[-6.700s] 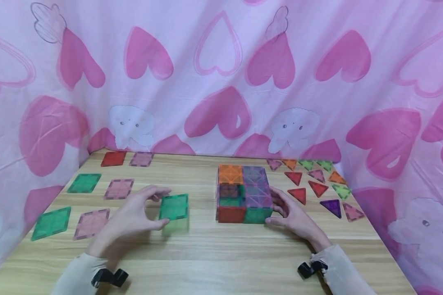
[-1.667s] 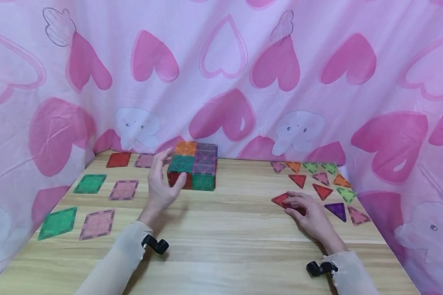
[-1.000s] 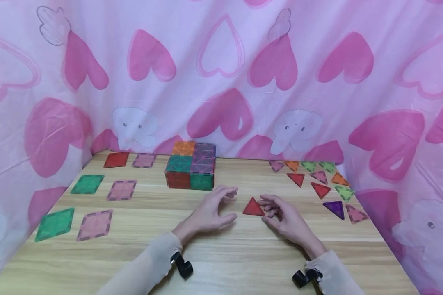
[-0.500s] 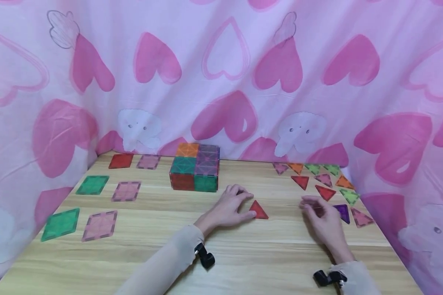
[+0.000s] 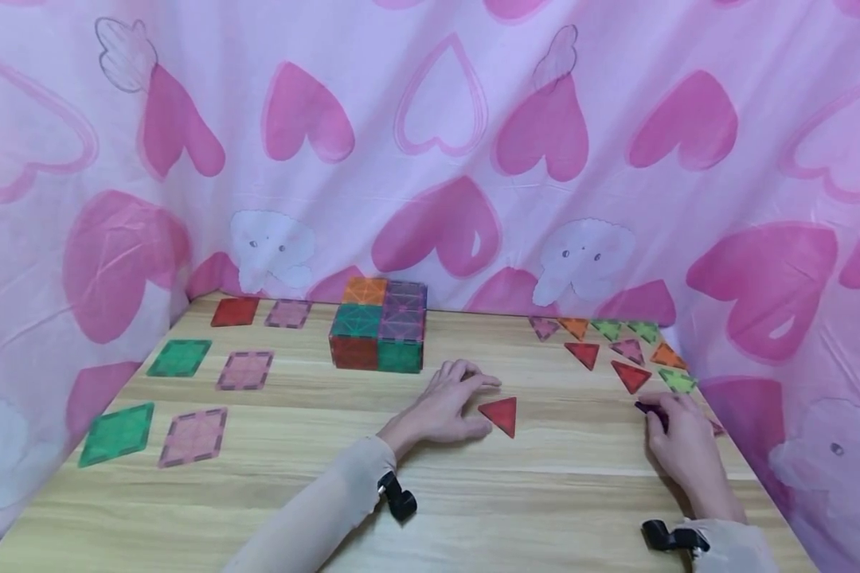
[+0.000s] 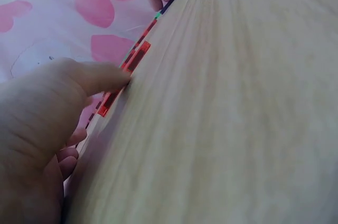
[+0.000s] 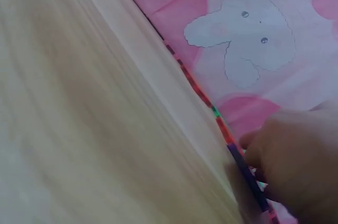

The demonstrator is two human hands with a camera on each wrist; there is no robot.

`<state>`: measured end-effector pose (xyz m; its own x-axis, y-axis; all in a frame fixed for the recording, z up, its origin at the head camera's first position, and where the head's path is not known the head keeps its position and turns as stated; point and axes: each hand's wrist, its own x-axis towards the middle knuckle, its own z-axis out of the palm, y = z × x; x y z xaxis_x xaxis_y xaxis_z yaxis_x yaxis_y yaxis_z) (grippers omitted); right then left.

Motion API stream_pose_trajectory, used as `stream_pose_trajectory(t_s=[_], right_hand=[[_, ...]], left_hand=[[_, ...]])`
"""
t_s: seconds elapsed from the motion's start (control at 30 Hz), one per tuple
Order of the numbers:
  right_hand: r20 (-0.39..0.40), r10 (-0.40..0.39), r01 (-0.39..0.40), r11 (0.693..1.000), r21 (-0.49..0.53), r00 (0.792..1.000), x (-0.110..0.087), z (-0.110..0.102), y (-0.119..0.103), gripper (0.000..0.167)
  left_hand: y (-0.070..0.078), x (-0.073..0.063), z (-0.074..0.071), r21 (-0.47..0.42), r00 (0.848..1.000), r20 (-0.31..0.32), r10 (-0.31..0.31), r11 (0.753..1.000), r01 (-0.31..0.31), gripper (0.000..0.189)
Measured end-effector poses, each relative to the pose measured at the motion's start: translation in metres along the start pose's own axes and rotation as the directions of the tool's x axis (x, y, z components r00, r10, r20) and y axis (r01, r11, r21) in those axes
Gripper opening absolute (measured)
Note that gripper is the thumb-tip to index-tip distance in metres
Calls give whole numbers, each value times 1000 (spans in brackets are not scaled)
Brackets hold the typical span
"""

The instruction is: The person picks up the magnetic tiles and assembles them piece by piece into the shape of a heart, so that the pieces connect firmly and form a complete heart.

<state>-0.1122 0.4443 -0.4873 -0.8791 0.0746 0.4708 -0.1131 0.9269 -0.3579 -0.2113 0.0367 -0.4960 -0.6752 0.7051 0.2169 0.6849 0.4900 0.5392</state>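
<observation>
My left hand [image 5: 447,406] is at the middle of the table, its fingers and thumb loosely extended beside a red triangle magnetic tile [image 5: 502,415] lying flat. In the left wrist view the thumb tip meets that red tile [image 6: 108,100] at its edge. At the right, my right hand [image 5: 684,446] pinches a purple triangle magnetic tile [image 5: 648,409], mostly covered by the fingers in the head view. The right wrist view shows the purple tile [image 7: 247,176] edge-on under the fingertips. Further back stands a block built of square magnetic tiles [image 5: 378,326], orange, green, purple and red.
Red [image 5: 235,312], green [image 5: 179,358] and pink square tiles [image 5: 246,371] lie in rows at the left. Several small triangles, including red [image 5: 631,376], orange [image 5: 668,356] and light green [image 5: 678,380], lie at the back right. A pink heart-print curtain [image 5: 430,215] hangs behind the table.
The block got a green top tile and moved back left. My right hand brought the red triangle to the middle, let go, and went right to the purple one. The red triangle has turned beside my left hand.
</observation>
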Motion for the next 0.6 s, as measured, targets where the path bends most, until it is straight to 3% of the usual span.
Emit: stream_pose_trajectory(t_s=[0.13,0.47,0.6], right_hand=[[24,-26,27,999,-24,999,0,1,1,30],[67,-126,122,990,64,990,3,4,-7,38],[67,-165,159,984,80,984,4,4,-10,40]], left_hand=[[1,4,-2,2,999,33,25,1000,-25,70],[2,17,-1,49,986,140,93,994,-100,57],[1,17,-3,23,983,150,108,993,-113,48]])
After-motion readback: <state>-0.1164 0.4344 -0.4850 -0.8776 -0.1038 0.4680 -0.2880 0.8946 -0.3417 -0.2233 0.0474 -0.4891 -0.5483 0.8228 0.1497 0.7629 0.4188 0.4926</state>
